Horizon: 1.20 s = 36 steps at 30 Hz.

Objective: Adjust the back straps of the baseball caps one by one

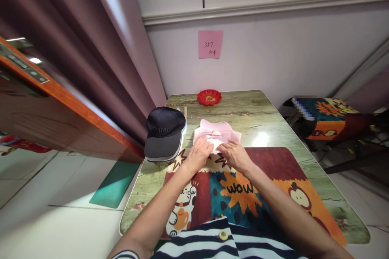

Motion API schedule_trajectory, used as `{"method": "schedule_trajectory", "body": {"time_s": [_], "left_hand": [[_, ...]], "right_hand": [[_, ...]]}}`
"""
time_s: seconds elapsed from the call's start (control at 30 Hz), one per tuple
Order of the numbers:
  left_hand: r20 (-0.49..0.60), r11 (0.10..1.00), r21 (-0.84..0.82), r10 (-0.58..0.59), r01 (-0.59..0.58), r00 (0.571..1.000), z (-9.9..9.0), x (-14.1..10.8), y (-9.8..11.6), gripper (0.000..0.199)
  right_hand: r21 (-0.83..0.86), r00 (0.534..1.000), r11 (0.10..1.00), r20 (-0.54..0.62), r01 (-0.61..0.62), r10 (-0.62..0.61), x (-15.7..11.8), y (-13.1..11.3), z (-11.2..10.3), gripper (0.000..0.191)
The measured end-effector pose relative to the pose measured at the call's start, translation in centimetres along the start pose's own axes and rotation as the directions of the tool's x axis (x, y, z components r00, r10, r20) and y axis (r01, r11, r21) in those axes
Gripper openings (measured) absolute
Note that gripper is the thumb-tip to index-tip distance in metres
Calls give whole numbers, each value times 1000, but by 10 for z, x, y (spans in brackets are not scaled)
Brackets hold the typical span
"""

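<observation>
Both hands work on the pink cap (219, 131), which is at the far edge of the mat (270, 162), near the middle of the table (243, 109), its brim on the far side. The left hand (199, 154) has its fingers curled over the near left edge; the right hand (235, 156) does the same on the right, and both seem to pinch the fabric. The step in hand looks like spreading or shaping that soft edge; the next move calls for an even hold on both sides, so that the fabric does not twist.

The thumbs are hard to make out, so how firmly they press cannot be told. The hands hide much of the near edge, and whether the cap rests fully on the surface is unclear. To the left, the dark cap (164, 135) mostly covers something pale beneath it. At far right, a pixelated patch hides part of a second mat (328, 119).
</observation>
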<state>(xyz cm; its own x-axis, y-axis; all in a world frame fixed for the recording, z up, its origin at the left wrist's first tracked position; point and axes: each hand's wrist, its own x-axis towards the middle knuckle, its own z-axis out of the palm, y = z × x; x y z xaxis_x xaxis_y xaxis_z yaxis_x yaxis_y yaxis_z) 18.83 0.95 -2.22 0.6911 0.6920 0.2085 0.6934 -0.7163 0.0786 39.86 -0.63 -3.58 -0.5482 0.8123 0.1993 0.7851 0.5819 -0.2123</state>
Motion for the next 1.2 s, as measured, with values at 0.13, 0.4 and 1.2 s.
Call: {"method": "schedule_trajectory", "body": {"time_s": [0.13,0.4,1.2], "left_hand": [[-132,954,-299,-14,-27,991,-68,3,-17,21],[212,164,-960,-97,226,972,-118,4,-35,33],[483,-489,-756,32,435,875,-42,15,-27,31]], "right_hand": [[188,992,980,-121,59,-36,2,4,-80,26],[823,1000,569,10,-15,12,18,12,-169,35],[928,875,338,-29,-156,483,-39,41,-23,70]]}}
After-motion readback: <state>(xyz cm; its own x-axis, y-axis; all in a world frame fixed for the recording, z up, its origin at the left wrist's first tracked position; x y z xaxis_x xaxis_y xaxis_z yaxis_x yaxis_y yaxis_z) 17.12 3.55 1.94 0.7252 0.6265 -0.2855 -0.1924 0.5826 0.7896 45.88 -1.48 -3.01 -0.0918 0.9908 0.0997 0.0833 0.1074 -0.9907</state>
